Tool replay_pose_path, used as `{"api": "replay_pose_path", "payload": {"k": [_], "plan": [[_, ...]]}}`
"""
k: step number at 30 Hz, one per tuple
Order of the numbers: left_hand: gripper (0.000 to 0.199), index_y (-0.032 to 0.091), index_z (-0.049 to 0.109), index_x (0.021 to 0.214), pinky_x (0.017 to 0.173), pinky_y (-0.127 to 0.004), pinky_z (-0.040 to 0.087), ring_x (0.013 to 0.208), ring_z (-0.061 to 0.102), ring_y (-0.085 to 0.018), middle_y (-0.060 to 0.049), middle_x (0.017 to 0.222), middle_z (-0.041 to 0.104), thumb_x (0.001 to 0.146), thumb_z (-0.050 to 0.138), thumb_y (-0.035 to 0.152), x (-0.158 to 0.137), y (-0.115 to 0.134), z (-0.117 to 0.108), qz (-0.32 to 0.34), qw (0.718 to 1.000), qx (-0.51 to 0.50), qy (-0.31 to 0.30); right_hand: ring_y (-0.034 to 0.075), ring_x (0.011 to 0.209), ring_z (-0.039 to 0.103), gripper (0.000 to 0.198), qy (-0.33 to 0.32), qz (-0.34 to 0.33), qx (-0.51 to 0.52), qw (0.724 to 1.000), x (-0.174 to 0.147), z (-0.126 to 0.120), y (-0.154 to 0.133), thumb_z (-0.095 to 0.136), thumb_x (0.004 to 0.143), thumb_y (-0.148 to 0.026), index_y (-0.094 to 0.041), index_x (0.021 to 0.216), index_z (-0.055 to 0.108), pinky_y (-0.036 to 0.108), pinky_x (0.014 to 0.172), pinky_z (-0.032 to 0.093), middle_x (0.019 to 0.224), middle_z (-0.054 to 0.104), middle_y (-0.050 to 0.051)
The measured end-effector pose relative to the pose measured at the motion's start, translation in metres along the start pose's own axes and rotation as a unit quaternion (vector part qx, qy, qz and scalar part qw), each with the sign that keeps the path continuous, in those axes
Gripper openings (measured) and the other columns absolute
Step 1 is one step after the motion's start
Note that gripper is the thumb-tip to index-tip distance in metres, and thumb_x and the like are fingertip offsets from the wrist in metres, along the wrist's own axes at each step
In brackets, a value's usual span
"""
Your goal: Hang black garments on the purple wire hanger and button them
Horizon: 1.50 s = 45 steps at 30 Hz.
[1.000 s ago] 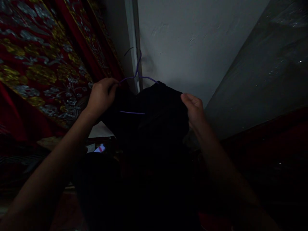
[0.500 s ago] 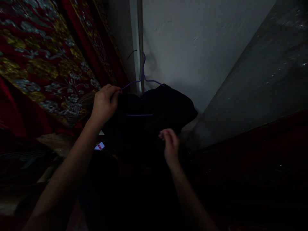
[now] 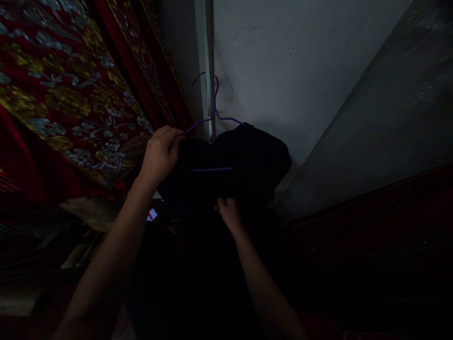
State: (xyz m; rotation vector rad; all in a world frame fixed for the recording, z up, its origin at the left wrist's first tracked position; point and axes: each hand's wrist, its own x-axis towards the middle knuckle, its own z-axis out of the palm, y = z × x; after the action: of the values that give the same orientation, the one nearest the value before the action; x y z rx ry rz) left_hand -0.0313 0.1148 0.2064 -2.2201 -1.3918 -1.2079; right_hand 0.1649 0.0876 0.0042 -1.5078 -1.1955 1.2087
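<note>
A purple wire clothes hanger [image 3: 216, 97] is upright against a narrow metal strip, its hook at the top. Over its shoulders hangs a dark garment [image 3: 258, 151], too black to make out its kind. My left hand [image 3: 162, 152] is closed at the left shoulder, fingertips pinching the garment and hanger there. The hanger's lower bar shows across the garment's opening. My right hand [image 3: 229, 210] is closed against the front of the dark cloth, below that bar. What its fingers grip is lost in the darkness.
Red cloth [image 3: 71, 85] with gold and silver embroidery hangs at the left. A pale wall [image 3: 276, 61] stands behind the hanger, with a grey sheet-like surface [image 3: 375, 123] to its right. A small lit white-and-red object [image 3: 152, 215] shows below my left forearm.
My right hand has moved left and slightly down across the dark garment, and its fingers have closed. My left hand stays at the hanger's left shoulder. The view has shifted slightly.
</note>
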Motion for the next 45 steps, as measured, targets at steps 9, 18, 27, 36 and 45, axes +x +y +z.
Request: {"api": "replay_pose_path", "payload": {"k": [9,18,27,36,45], "plan": [[0.031,0.026,0.057,0.126,0.116,-0.052,0.033,0.141,0.043,-0.031,-0.013,0.146,0.05,0.097,0.051,0.032,-0.11,0.046,0.057,-0.147,0.972,-0.039,0.181,0.014,0.045,0.051,0.048,-0.092,0.019,0.096,0.991,-0.04,0.001,0.017,0.06,0.084,-0.057,-0.021,0.053,0.053,0.027,0.05,0.038,0.048,0.056,0.003],[0.025,0.025,0.054,0.11,0.096,-0.041,0.048,0.104,0.063,-0.027,-0.009,0.107,0.064,0.086,0.059,0.031,-0.225,0.085,0.141,-0.362,0.882,-0.301,-0.011,0.014,0.052,0.048,0.055,-0.072,-0.072,0.131,0.986,-0.042,-0.002,0.021,0.059,0.082,-0.07,-0.023,0.056,0.048,0.03,0.057,0.042,0.053,0.05,0.0],[0.01,0.025,0.054,0.091,0.079,-0.035,0.048,0.08,0.062,-0.023,-0.003,0.083,0.062,0.093,0.052,0.034,-0.221,0.085,0.132,-0.354,0.888,-0.291,-0.021,0.009,0.046,0.04,0.039,-0.115,-0.051,0.223,0.967,-0.052,-0.007,0.009,0.068,0.077,-0.057,-0.019,0.07,0.06,0.025,0.046,0.032,0.054,0.049,-0.003],[0.01,0.026,0.048,0.087,0.078,-0.037,0.048,0.082,0.062,-0.025,-0.006,0.084,0.06,0.096,0.05,0.031,-0.227,0.097,0.155,-0.301,0.912,-0.265,-0.089,0.003,0.039,0.035,0.029,-0.056,-0.127,0.26,0.956,0.014,-0.042,-0.143,0.075,0.079,-0.038,-0.015,0.066,0.064,0.017,0.037,0.022,0.047,0.048,-0.006],[0.037,0.021,0.054,0.124,0.092,-0.035,0.052,0.102,0.066,-0.021,-0.009,0.118,0.066,0.089,0.066,0.024,-0.121,0.057,0.101,-0.173,0.939,-0.293,-0.052,0.005,0.039,0.044,0.028,-0.124,-0.248,0.161,0.947,-0.005,-0.043,-0.177,0.061,0.096,-0.035,-0.016,0.076,0.06,0.017,0.04,0.03,0.049,0.054,-0.005]]}}
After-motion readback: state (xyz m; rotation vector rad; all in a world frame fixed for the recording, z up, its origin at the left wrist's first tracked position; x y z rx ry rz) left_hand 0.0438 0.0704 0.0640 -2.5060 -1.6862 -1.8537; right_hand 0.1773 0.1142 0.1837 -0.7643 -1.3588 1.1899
